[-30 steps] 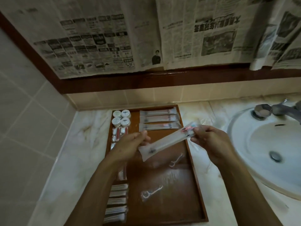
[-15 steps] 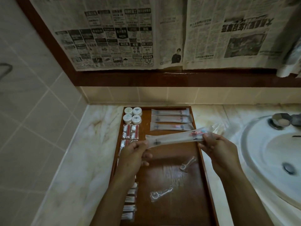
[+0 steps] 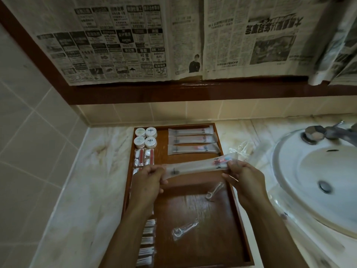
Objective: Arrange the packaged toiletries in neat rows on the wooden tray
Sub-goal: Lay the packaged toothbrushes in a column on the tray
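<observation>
**A:** ok what's on the counter, biggest first?

**B:** White sink on the right, then the wooden tray on the marble counter, pushed toward the wall. Newspaper sheets hang above it.

**A:** and the packets?

**B:** Four long toothbrush packets total. Three lie in a neat row at the tray's far right corner, stacked one below the other. The fourth packet is up in the air just in front of them – left hand pinches its left end, right hand pinches the right end, fingers curled on both.

**A:** smaller stuff?

**B:** Two floss picks in clear wrap – one near the right hand, one nearer the tray's close end, both loose and crooked. Four round white jars in a two-by-two block, far left corner. Below them, small red-and-white packets, count unclear since the left arm covers some. Five-ish white packets line the near left edge.
</observation>
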